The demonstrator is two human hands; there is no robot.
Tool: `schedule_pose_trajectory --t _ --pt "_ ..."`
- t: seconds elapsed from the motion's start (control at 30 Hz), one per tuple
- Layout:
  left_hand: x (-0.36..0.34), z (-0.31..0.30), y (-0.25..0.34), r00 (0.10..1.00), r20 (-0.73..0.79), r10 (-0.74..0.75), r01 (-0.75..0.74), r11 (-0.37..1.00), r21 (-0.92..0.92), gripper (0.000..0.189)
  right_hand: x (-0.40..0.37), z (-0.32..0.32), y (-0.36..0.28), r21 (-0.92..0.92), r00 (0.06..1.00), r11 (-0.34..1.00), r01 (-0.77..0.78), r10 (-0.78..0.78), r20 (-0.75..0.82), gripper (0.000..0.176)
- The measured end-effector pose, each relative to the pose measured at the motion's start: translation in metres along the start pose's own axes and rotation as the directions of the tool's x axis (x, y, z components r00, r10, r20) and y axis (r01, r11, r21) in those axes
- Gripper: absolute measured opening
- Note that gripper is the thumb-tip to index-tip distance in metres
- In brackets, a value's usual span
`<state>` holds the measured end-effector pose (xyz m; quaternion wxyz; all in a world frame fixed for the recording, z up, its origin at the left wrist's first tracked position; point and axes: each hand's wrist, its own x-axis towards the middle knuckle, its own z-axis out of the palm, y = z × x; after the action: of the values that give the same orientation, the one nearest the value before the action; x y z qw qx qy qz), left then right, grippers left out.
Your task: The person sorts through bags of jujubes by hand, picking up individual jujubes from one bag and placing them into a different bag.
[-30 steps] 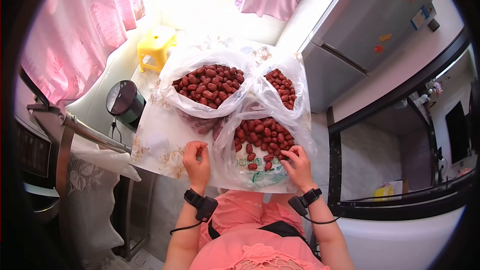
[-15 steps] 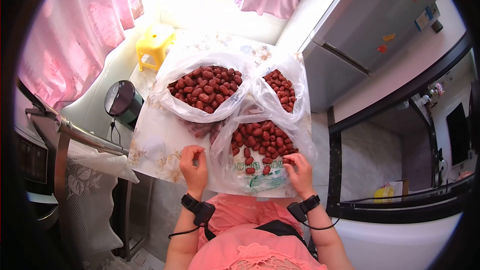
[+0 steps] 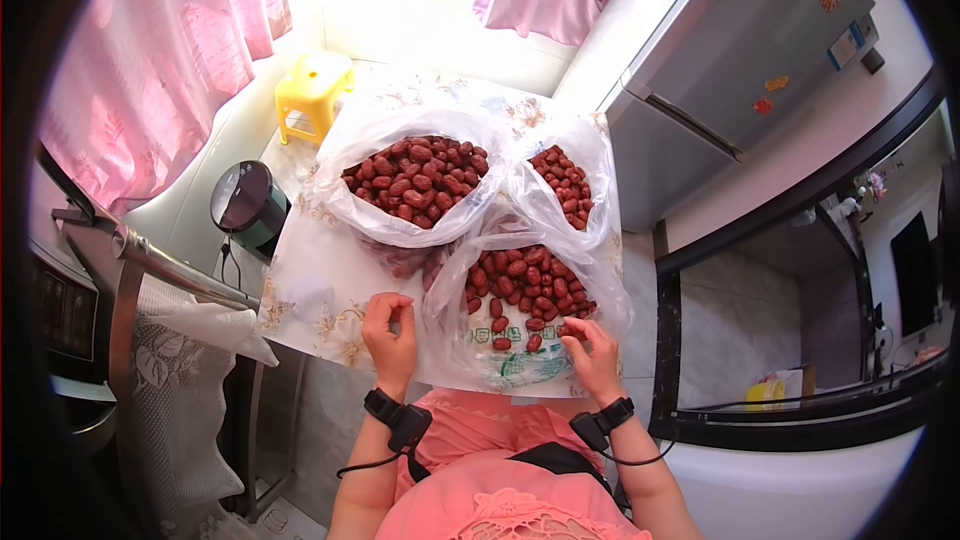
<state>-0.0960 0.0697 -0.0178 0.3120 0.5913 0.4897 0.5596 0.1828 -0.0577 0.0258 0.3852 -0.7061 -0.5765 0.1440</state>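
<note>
Three open plastic bags of red dates lie on the table: a large bag (image 3: 350, 212) at the back left, a smaller bag (image 3: 598, 155) at the back right, and a front bag (image 3: 450, 325) with green print. My right hand (image 3: 594, 352) is at the front bag's right side, its thumb and fingertips closed on a date (image 3: 566, 331). Left of that bag, my left hand (image 3: 391, 336) hovers over the table's front edge, fingers curled towards the thumb; whether anything is between them is hidden.
The table (image 3: 300, 290) has a flowered cover. A yellow stool (image 3: 312, 88) and a dark bin (image 3: 248, 202) stand at its left. A grey fridge (image 3: 720, 70) stands at the right, near a black-framed opening. Pink curtains hang behind.
My right hand has moved slightly left and down, drawing a date away from the pile's right edge. My left hand has stayed nearly still.
</note>
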Motion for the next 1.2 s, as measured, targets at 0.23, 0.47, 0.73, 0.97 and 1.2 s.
schedule_pose_trajectory --t 0.23,0.47,0.73,0.97,1.2 --pt "0.000 -0.001 0.000 1.000 -0.001 0.004 -0.004 1.000 -0.001 0.009 -0.003 -0.004 0.000 -0.002 0.999 1.000 0.009 -0.009 0.036 0.018" --pt "0.002 0.000 0.001 1.000 -0.009 0.019 -0.019 1.000 -0.013 0.010 0.057 -0.026 -0.030 0.066 0.988 0.993 0.099 -0.090 -0.127 0.016" --pt "0.000 -0.001 -0.004 1.000 -0.014 0.009 -0.010 0.999 -0.042 0.009 0.141 -0.022 -0.043 -0.018 0.878 0.973 0.231 -0.217 -0.427 0.025" --pt "0.001 0.000 -0.001 1.000 0.006 0.001 -0.001 0.999 -0.042 0.009 0.058 -0.006 -0.021 0.047 0.967 0.972 0.228 -0.232 0.102 0.017" --pt "0.002 0.000 -0.001 0.999 0.020 0.047 -0.047 0.999 -0.008 0.009 0.012 0.004 -0.009 -0.019 0.936 0.981 0.193 -0.179 0.303 0.026"
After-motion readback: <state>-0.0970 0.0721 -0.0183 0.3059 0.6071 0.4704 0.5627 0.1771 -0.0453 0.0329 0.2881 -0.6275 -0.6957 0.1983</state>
